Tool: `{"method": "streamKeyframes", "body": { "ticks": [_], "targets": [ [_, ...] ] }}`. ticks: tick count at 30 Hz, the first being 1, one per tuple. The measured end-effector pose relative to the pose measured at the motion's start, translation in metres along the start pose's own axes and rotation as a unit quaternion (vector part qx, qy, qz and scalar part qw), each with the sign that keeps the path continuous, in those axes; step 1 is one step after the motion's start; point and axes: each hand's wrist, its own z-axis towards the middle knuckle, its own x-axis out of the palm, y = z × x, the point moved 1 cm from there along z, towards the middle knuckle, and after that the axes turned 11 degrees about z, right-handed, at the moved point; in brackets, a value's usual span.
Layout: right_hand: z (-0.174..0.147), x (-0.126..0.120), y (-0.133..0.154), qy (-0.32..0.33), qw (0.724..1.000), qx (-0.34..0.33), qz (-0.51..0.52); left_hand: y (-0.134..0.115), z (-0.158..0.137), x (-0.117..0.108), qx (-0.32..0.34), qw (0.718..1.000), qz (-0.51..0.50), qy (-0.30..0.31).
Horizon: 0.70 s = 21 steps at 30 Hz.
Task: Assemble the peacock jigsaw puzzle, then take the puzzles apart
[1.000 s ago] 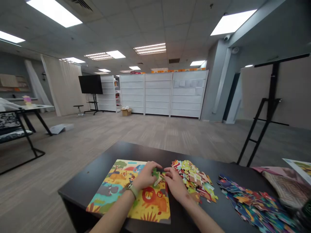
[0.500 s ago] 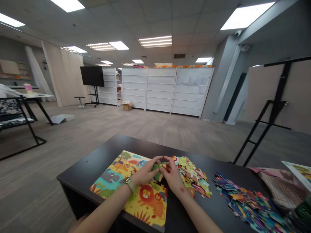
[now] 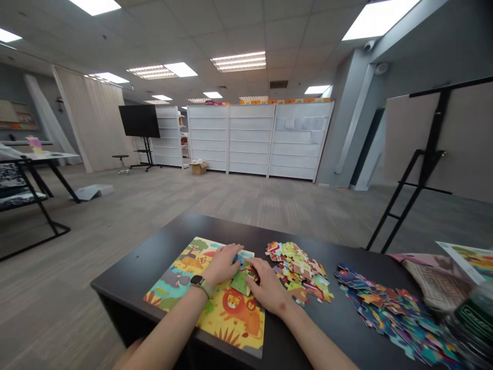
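Note:
An animal jigsaw puzzle [image 3: 242, 321] lies on the dark table, with a lion, a hippo and trees on its bright pieces. My left hand [image 3: 223, 264], wearing a watch [image 3: 198, 280], rests over its upper middle with the fingers stretched out. My right hand [image 3: 267, 288] is at the puzzle's right side, thumb and fingers apart, the fingertips touching the pieces there. Between both hands shows a green puzzle section [image 3: 240, 282], close to the right thumb. The fingers partly hide how it sits against the pieces around it.
Right of the puzzle is a heap of loose light-coloured pieces [image 3: 302, 270]. Farther right lies a pile of dark blue and purple pieces [image 3: 396, 318]. A bottle [image 3: 472, 321], a patterned pouch [image 3: 435, 282] and a picture sheet [image 3: 472, 259] sit at the table's right end.
Both hands have moved slightly left, onto the puzzle. The green section, held between the fingers before, now lies low over the puzzle. My right hand's fingers have spread, and the view has shifted slightly.

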Motion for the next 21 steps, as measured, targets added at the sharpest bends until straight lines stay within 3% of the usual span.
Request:
{"method": "streamKeyframes", "body": {
  "ticks": [9, 16, 21],
  "targets": [
    [-0.01, 0.002, 0.017, 0.042, 0.997, 0.04, -0.058, -0.006, 0.007, -0.011, 0.04, 0.997, 0.04, 0.049],
    [-0.011, 0.001, 0.018, 0.056, 0.991, 0.123, 0.017, 0.014, 0.034, -0.018, 0.126, 0.983, 0.019, 0.131],
    [-0.008, 0.0, 0.003, 0.001, 0.989, 0.147, 0.015, 0.012, 0.036, -0.019, 0.097, 0.988, -0.097, 0.07]
  ]
}}
